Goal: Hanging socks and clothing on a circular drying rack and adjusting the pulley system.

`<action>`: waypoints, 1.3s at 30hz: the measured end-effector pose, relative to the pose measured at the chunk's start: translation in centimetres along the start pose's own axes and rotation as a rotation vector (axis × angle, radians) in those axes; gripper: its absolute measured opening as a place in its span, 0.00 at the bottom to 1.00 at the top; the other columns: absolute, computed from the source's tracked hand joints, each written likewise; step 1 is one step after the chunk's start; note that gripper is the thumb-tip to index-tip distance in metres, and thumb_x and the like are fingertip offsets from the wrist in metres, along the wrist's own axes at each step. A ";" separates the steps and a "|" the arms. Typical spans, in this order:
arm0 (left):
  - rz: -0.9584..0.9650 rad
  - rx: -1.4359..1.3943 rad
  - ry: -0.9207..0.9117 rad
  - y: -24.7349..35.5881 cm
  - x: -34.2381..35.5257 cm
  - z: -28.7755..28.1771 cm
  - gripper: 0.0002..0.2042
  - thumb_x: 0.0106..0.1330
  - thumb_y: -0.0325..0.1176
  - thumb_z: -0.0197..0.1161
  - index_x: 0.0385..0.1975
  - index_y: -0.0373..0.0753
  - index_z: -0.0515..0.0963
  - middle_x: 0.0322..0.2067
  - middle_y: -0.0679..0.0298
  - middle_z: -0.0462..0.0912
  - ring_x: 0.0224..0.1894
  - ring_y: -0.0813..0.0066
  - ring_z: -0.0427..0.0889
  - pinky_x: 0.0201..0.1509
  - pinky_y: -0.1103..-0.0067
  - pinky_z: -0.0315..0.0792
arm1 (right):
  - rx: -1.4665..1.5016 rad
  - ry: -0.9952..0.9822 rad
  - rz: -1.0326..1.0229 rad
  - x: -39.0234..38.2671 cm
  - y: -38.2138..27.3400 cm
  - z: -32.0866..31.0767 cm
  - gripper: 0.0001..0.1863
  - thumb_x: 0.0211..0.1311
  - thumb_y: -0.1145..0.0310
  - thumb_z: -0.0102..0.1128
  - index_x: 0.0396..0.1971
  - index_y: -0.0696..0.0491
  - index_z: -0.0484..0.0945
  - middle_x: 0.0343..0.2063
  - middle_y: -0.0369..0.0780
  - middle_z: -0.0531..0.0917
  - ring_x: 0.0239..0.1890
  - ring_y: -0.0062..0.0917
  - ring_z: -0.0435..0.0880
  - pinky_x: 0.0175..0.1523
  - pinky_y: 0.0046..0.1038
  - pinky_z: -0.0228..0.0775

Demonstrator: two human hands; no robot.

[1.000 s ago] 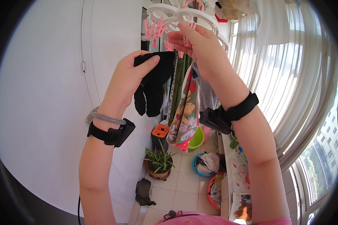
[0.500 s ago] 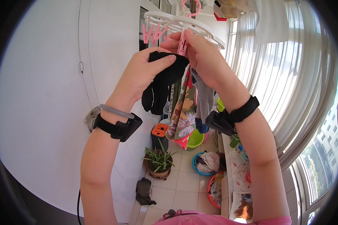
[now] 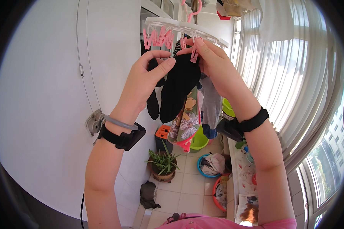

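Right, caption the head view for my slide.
Both hands, left hand and right hand, hold a black sock up at a pink peg of a white clip hanger.

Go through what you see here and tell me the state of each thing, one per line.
Black sock: hanging limp, its top held up at a pink clip.
Pink clip: pinched by the right hand, at the sock's top edge.
Left hand: raised, gripping the sock's upper part.
Right hand: raised, fingers on the clip.
Clip hanger: hanging overhead, several pink clips empty.
Potted plant: upright on the floor.
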State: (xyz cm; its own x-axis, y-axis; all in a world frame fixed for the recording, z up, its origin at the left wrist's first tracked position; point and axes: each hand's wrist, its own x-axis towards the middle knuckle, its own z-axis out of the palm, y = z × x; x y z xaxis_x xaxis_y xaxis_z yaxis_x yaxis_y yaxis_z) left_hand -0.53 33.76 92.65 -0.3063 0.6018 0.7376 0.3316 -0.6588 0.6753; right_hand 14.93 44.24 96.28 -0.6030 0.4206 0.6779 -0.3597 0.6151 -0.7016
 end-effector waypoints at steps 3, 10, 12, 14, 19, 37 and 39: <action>-0.074 0.006 0.018 -1.1 -0.6 -1.3 0.11 0.62 0.39 0.64 0.39 0.40 0.77 0.27 0.73 0.74 0.27 0.88 0.63 0.32 0.87 0.59 | 0.001 0.112 -0.029 -0.9 0.3 -3.0 0.23 0.69 0.49 0.46 0.47 0.53 0.77 0.27 0.27 0.72 0.28 0.12 0.61 0.35 0.17 0.54; -0.210 -0.119 0.041 -2.0 -0.6 -1.4 0.11 0.63 0.36 0.60 0.42 0.39 0.73 0.33 0.69 0.75 0.34 0.82 0.69 0.42 0.82 0.63 | -0.074 0.561 -0.145 -1.2 -0.5 -10.2 0.14 0.66 0.64 0.52 0.45 0.57 0.74 0.38 0.37 0.79 0.42 0.20 0.75 0.51 0.22 0.65; -0.239 -0.321 -0.048 -2.3 -0.5 -1.5 0.12 0.62 0.28 0.53 0.46 0.36 0.69 0.39 0.64 0.75 0.46 0.75 0.71 0.55 0.77 0.62 | -0.257 0.670 -0.350 -1.8 -0.3 -9.5 0.13 0.65 0.67 0.52 0.45 0.58 0.74 0.38 0.38 0.79 0.42 0.21 0.75 0.51 0.22 0.66; -0.223 -0.329 -0.083 -2.5 -0.4 -1.2 0.12 0.62 0.28 0.53 0.45 0.36 0.70 0.40 0.64 0.75 0.46 0.75 0.72 0.56 0.77 0.63 | -0.492 0.689 -0.642 -3.5 -1.0 -7.8 0.12 0.64 0.73 0.52 0.44 0.61 0.73 0.37 0.38 0.78 0.42 0.20 0.75 0.47 0.21 0.68; -0.265 -0.343 -0.157 -1.7 -1.2 0.3 0.09 0.64 0.30 0.59 0.43 0.38 0.72 0.37 0.70 0.76 0.40 0.82 0.74 0.49 0.83 0.67 | -0.601 0.091 -0.367 -6.2 -0.5 -0.9 0.11 0.62 0.68 0.57 0.38 0.60 0.77 0.30 0.43 0.80 0.28 0.27 0.78 0.34 0.22 0.69; -0.253 -0.214 -0.180 -1.4 -1.5 -1.5 0.08 0.62 0.34 0.66 0.29 0.41 0.73 0.26 0.73 0.74 0.28 0.85 0.70 0.34 0.86 0.65 | 0.078 -0.130 0.130 -1.3 2.4 2.3 0.15 0.65 0.63 0.54 0.44 0.58 0.76 0.30 0.36 0.79 0.31 0.17 0.77 0.40 0.20 0.71; -0.259 -0.212 -0.187 -1.4 -1.7 -1.7 0.08 0.62 0.34 0.66 0.29 0.41 0.73 0.26 0.73 0.75 0.28 0.85 0.70 0.35 0.86 0.66 | 0.204 -0.198 0.231 -1.2 2.1 2.4 0.19 0.66 0.58 0.53 0.45 0.59 0.76 0.33 0.37 0.80 0.35 0.18 0.77 0.43 0.22 0.71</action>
State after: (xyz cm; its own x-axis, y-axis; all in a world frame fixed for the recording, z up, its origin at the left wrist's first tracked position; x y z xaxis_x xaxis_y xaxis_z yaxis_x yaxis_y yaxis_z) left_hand -2.00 32.88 90.47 -0.1807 0.8195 0.5438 0.0668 -0.5414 0.8381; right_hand 13.20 43.46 93.47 -0.8041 0.3830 0.4547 -0.3203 0.3653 -0.8741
